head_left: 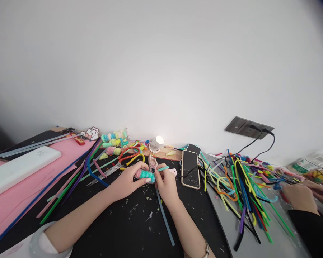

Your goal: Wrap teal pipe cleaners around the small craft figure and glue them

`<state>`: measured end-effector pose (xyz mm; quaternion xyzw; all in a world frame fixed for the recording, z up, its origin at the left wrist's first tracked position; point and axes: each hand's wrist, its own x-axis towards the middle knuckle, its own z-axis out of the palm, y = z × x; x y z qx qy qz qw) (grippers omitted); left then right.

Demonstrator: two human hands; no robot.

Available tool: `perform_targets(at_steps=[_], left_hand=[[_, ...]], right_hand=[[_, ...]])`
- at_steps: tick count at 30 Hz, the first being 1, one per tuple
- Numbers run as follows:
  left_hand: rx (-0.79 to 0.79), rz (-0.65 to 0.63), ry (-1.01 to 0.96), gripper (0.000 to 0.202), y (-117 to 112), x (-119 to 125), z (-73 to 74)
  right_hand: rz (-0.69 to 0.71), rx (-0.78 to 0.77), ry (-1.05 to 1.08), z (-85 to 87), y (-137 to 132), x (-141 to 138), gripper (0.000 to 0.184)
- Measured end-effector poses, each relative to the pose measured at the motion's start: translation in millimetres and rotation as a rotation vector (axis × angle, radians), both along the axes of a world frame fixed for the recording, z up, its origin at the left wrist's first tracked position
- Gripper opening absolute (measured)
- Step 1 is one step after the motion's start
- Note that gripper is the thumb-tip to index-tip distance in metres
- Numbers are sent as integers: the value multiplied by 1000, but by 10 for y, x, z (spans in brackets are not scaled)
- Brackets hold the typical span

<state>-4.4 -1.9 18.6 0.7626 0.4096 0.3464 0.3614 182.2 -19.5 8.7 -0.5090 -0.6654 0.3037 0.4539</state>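
Note:
Over the black table mat, my left hand [131,179] is closed around a coil of wound pipe cleaner [146,176], teal with pink at its left end. My right hand [165,181] pinches at the coil's right side, where a short teal pipe cleaner end [163,168] sticks out past the fingers. The fingertips hide part of the coil. Just behind the hands stands a pale pinkish, lumpy object [152,162]. A translucent stick [165,218] lies beneath my right hand. Left of my hands are red-handled scissors [115,167] and finished-looking coloured coils [113,136].
A lit white cup-shaped lamp [156,144] stands by the wall. Two phones, one a cream-cased phone [190,169], lie right of my hands. Loose pipe cleaners [244,193] cover the grey mat, with another person's hand [298,197] beyond. A white device [24,168] sits left on pink sheets.

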Motion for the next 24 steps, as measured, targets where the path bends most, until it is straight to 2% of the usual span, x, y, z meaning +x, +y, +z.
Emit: perform_targets(at_steps=[6, 12, 20, 24], left_hand=[[-24, -54, 44, 29, -5, 2, 42], [25, -50, 122, 18, -20, 4, 57], [91, -47, 101, 13, -10, 13, 20], [108, -49, 82, 10, -11, -1, 10]], right_hand=[[-33, 68, -96, -7, -2, 21, 15], [-27, 116, -150, -18, 2, 14, 13], [-7, 128, -185, -42, -3, 11, 12], [0, 198, -207, -21, -8, 10, 13]])
